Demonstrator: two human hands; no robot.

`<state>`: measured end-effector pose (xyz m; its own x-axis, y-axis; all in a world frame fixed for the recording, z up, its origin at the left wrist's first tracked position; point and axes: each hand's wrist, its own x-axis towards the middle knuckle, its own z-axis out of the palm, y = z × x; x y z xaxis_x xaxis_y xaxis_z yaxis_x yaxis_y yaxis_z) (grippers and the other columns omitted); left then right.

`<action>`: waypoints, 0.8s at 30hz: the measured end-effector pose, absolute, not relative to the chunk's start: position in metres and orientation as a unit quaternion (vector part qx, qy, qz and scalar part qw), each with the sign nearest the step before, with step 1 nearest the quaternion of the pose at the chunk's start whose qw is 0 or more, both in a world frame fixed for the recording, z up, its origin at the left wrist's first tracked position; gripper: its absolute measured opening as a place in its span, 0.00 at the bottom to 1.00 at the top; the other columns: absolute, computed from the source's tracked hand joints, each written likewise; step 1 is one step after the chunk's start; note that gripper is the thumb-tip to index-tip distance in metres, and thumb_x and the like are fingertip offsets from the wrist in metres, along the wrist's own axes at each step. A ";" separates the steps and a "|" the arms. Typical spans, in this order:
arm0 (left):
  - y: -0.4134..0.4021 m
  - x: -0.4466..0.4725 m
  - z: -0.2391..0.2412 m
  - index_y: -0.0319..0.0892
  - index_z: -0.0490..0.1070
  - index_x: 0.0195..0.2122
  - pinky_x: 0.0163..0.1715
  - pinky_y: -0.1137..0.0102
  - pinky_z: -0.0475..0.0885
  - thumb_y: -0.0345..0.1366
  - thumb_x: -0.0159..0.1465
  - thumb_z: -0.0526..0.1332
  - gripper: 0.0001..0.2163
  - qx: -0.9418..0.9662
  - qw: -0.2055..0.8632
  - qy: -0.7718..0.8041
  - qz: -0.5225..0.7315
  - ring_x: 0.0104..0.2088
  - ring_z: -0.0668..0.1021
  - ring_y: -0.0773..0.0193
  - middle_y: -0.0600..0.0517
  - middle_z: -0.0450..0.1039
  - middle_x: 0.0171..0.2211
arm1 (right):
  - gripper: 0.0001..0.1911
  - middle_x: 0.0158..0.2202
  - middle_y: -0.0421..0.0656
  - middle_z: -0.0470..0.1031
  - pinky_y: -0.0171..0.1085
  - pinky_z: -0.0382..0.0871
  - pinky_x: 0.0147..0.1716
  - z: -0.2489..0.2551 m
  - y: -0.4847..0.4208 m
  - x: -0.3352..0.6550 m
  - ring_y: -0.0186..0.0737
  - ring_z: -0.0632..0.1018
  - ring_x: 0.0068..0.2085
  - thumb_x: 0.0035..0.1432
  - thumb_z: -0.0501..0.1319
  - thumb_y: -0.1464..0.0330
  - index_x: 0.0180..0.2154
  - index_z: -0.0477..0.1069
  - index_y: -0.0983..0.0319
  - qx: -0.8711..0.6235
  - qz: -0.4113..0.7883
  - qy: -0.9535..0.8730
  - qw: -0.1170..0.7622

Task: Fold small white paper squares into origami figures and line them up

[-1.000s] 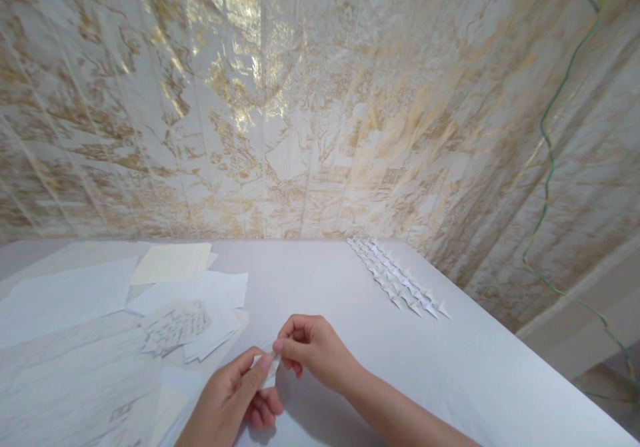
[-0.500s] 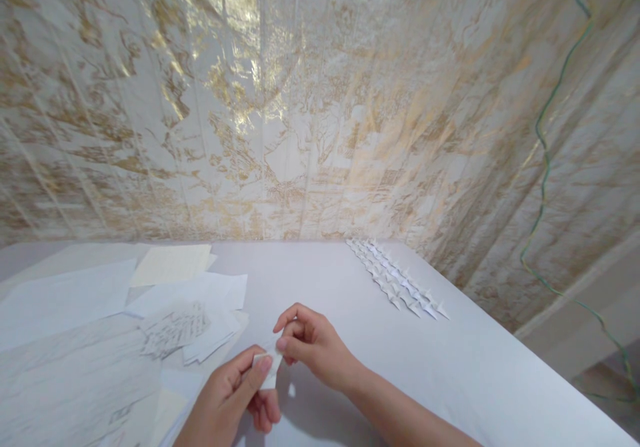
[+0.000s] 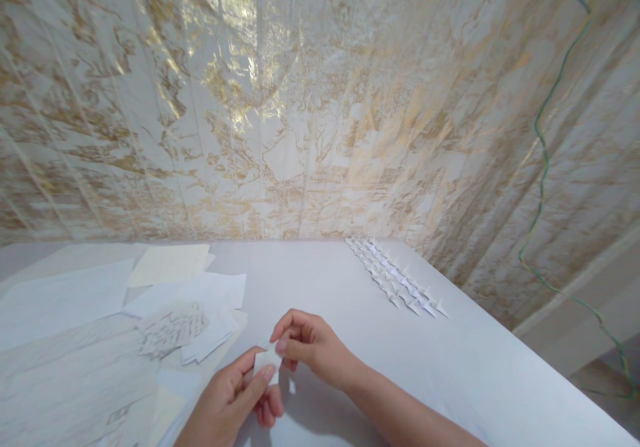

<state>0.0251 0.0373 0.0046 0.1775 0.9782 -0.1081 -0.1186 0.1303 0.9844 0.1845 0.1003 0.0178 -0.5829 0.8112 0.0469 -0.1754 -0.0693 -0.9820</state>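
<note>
White paper piece [image 3: 264,364] was held over the table [image 3: 305,277].
It was clamped by the left hand [image 3: 237,388], thumb on top, and pinched at one corner by the right hand [image 3: 319,350]; folded figures [image 3: 395,278] were observed in rows at right.

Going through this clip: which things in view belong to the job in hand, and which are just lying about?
In the job:
- small white paper
- left hand, holding it
- right hand, at its upper edge
- possibly the rows of pointed paper pieces, also white

Apparently just lying about:
- loose sheets, untouched
- green-yellow cord
</note>
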 end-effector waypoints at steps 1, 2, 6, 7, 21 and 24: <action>0.038 0.025 0.002 0.42 0.72 0.32 0.22 0.74 0.68 0.64 0.54 0.67 0.27 0.479 0.605 0.447 0.453 0.18 0.73 0.68 0.55 0.77 0.18 | 0.25 0.19 0.33 0.68 0.32 0.58 0.24 0.017 0.101 0.185 0.30 0.66 0.20 0.47 0.74 0.50 0.34 0.72 0.62 -0.274 0.682 -0.569 0.368; 0.040 0.024 0.000 0.42 0.72 0.32 0.23 0.74 0.68 0.64 0.54 0.66 0.27 0.480 0.608 0.444 0.450 0.19 0.74 0.68 0.54 0.78 0.19 | 0.25 0.19 0.34 0.68 0.32 0.58 0.24 0.017 0.103 0.186 0.30 0.66 0.20 0.47 0.73 0.50 0.35 0.72 0.62 -0.273 0.685 -0.565 0.371; 0.043 0.018 -0.006 0.43 0.70 0.35 0.27 0.70 0.71 0.62 0.60 0.61 0.24 0.505 0.588 0.455 0.438 0.23 0.77 0.63 0.52 0.80 0.24 | 0.20 0.20 0.34 0.68 0.33 0.59 0.25 0.015 0.108 0.190 0.31 0.66 0.21 0.52 0.70 0.53 0.37 0.72 0.62 -0.277 0.663 -0.586 0.374; 0.044 0.016 -0.005 0.44 0.68 0.35 0.27 0.70 0.70 0.59 0.63 0.59 0.21 0.528 0.556 0.474 0.433 0.23 0.77 0.63 0.54 0.79 0.23 | 0.18 0.20 0.34 0.68 0.33 0.59 0.26 0.015 0.109 0.191 0.31 0.66 0.22 0.55 0.68 0.55 0.38 0.72 0.62 -0.284 0.644 -0.604 0.374; 0.043 0.006 0.006 0.44 0.72 0.33 0.40 0.61 0.73 0.22 0.58 0.53 0.11 0.841 0.050 0.513 0.165 0.37 0.78 0.55 0.49 0.76 0.35 | 0.16 0.37 0.41 0.73 0.34 0.67 0.41 0.017 0.102 0.191 0.37 0.73 0.39 0.56 0.60 0.82 0.44 0.73 0.61 -0.397 0.273 -0.824 0.297; 0.040 0.010 0.021 0.43 0.73 0.34 0.47 0.58 0.72 0.30 0.61 0.58 0.05 0.818 0.157 0.541 0.113 0.43 0.78 0.52 0.47 0.76 0.40 | 0.15 0.37 0.42 0.76 0.35 0.67 0.42 0.028 0.102 0.195 0.38 0.74 0.40 0.55 0.60 0.82 0.42 0.74 0.61 -0.424 0.243 -0.846 0.214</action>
<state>0.0098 0.0399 0.0211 0.3882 0.9215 0.0148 0.8503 -0.3643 0.3798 0.1951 0.1017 0.0282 -0.5484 0.8218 0.1545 0.6140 0.5212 -0.5928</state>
